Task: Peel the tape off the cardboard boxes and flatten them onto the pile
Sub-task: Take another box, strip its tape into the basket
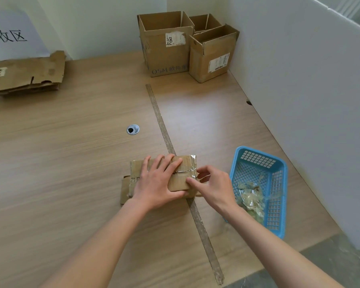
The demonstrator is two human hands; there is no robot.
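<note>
While the small taped box (181,175) lies on the near middle of the wooden table (71,142), it is pinned flat by the left hand (156,183), whose fingers are spread and laid straight across the lid. At the box's right end the right hand (214,188) is curled in, thumb and forefinger apparently pinching the loose end of the clear tape (185,169) that runs along the lid seam; the exact contact is partly hidden by the fingers.

The step is judged best done by keeping the left palm pressed close to the seam, so that the box is not lifted, and by drawing the tape back low and slowly along its own line, so that it is not torn into short pieces. More tape is seen wrapped round the left end of the box and is judged still to be removed.

Just right of the box a blue basket (279,169) is placed, already holding crumpled tape scraps (250,198); the stripped piece is probably meant for it. A long strip (160,119) stuck to the table passes under the box. Three open boxes (166,55) stand at the far edge, and the flattened pile (27,71) lies far left, well apart from the hands. Nothing is seen between the box and that pile.
</note>
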